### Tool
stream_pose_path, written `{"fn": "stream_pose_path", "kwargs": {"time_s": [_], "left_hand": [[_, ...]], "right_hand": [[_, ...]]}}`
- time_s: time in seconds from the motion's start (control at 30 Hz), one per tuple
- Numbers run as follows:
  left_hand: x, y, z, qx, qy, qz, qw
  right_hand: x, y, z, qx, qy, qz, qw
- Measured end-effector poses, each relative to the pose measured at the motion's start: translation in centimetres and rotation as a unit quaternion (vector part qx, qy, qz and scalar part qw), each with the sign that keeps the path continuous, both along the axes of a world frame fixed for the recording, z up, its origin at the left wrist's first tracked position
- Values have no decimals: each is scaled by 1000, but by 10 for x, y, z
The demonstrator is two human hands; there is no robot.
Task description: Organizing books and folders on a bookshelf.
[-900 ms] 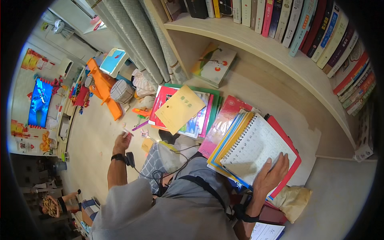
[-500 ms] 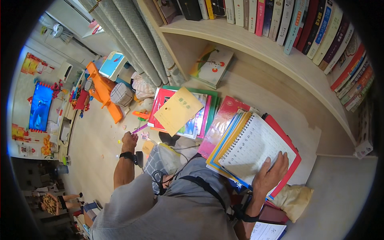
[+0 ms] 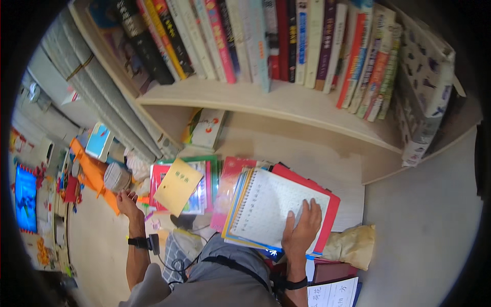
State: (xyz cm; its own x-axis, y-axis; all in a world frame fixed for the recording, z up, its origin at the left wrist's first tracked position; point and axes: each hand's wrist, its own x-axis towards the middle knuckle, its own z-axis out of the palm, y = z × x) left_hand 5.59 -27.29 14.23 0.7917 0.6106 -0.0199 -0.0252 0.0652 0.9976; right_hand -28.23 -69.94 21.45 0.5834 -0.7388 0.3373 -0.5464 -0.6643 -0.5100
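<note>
My right hand [image 3: 303,225] lies flat, fingers apart, on the written page of a white spiral notebook [image 3: 268,199]. The notebook tops a pile of notebooks, with a red folder [image 3: 327,207] sticking out at its right. On the left my left hand [image 3: 128,203] is raised beside the loose toys, its fingers partly bent and apart; I see nothing in it. A thin purple stick [image 3: 148,216] shows just right of that hand. Farther in, a yellow exercise book [image 3: 178,187] lies askew on another stack of books and folders.
A pale bookshelf [image 3: 276,105] full of upright books spans the top, with a white flowered book [image 3: 208,128] in its lower space. Grey curtains [image 3: 97,87] hang at left. An orange toy slide [image 3: 94,176] stands beyond my left hand. A beige bag [image 3: 353,246] lies at right.
The view has swung up and right, showing more of the shelf. My left hand has come away from the purple stick, fingers loosened. My right hand stays on the notebook.
</note>
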Motion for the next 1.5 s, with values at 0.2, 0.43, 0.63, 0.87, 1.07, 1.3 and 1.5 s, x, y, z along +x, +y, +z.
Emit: {"fn": "stream_pose_path", "kwargs": {"time_s": [0.2, 0.43, 0.63, 0.87, 1.07, 1.3, 1.5], "left_hand": [[-21, -135, 84, 97, -114, -309, 939], [-111, -245, 102, 183, 13, -654, 734], [-171, -300, 106, 250, -23, -718, 649], [-176, -306, 96, 234, -10, -683, 692], [-175, -302, 92, 242, -50, -673, 697], [-175, -303, 99, 197, 61, -720, 663], [-180, -308, 108, 149, 104, -699, 692]], "right_hand": [[0, -3, 6, 39, 30, -17, 999], [1, -1, 10, 36, 25, -7, 999], [-3, -4, 10, 38, 10, -18, 999], [-5, -5, 15, 27, -1, -17, 999], [-4, -3, 19, 19, -8, -13, 1000], [-8, -2, 7, 0, -2, -20, 1000], [-19, -13, -13, 7, -1, 9, 1000]]}}
